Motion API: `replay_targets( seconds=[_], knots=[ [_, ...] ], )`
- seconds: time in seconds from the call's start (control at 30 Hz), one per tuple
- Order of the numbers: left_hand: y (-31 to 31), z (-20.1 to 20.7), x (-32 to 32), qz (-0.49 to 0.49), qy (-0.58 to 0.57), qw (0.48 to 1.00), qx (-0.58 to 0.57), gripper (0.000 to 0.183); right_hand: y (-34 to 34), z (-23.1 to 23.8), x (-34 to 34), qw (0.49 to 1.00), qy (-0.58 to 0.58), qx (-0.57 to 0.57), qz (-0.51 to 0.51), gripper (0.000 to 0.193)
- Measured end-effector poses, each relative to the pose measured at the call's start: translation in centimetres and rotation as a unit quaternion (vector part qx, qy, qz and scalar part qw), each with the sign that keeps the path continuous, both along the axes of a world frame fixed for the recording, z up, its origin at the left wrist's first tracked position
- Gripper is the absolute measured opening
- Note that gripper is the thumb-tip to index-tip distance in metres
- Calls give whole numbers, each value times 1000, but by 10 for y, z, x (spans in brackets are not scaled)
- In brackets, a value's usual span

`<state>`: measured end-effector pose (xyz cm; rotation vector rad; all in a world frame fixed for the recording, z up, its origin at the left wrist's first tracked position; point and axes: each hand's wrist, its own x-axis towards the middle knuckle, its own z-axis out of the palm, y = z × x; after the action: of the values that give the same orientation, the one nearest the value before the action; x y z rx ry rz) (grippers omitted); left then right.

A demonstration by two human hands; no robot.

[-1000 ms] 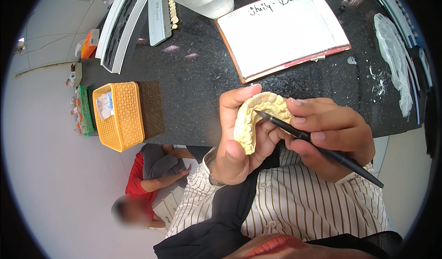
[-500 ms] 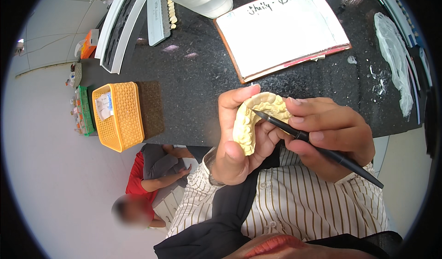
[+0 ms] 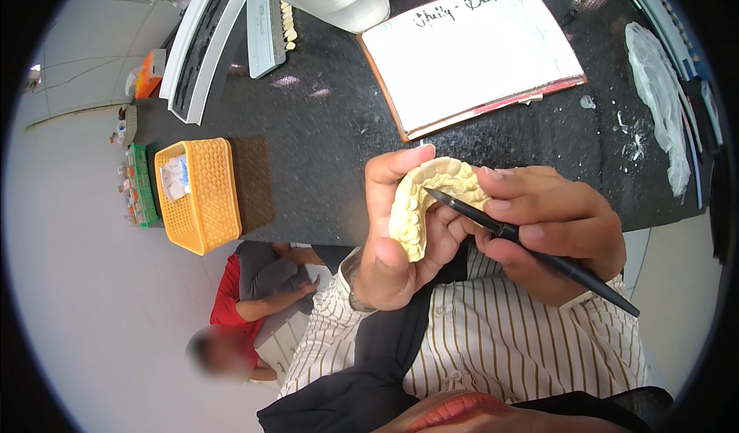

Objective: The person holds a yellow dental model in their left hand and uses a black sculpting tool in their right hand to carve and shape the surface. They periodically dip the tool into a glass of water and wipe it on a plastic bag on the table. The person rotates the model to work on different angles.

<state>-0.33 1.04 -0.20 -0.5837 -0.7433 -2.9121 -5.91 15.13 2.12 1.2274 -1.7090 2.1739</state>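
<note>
A pale yellow dental cast (image 3: 409, 216), arch-shaped with a row of teeth, is held over the table's near edge. My left hand (image 3: 392, 260) is closed on its left side, the thumb low and a finger at the top left. My right hand (image 3: 566, 229) grips a slim black pen-like tool (image 3: 573, 270), and its fingertips also meet the right side of the cast. The tool's pointed tip lies at the inner side of the arch, near the front teeth; whether it touches cannot be told. Several teeth at the front look greyer than the rest.
Beyond my hands lies a notebook (image 3: 477, 56) on the dark speckled table (image 3: 323, 137). A clear water container (image 3: 339, 2), a tooth shade guide (image 3: 265, 36) and a white-framed tray (image 3: 204, 52) stand behind. A yellow basket (image 3: 215, 194) sits left, a plastic bag (image 3: 658, 102) right. A person in red (image 3: 235, 302) sits lower left.
The cast has tilted very slightly, and the tool's tip has shifted a little down and right along the inner side. Both hands keep their hold.
</note>
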Motion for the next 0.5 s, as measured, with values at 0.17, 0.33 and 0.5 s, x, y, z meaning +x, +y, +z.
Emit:
replay_targets(
  seconds=[0.17,0.33,0.5],
  knots=[
    [-1,2,0,-3,-13,1000,-22,74,0,1,2,1000,-5,2,-15,31],
    [0,6,2,-7,-38,999,-6,76,0,2,2,1000,3,19,-21,31],
    [-5,3,5,6,-48,996,-71,76,-1,3,2,1000,-5,20,-13,29]
  ],
)
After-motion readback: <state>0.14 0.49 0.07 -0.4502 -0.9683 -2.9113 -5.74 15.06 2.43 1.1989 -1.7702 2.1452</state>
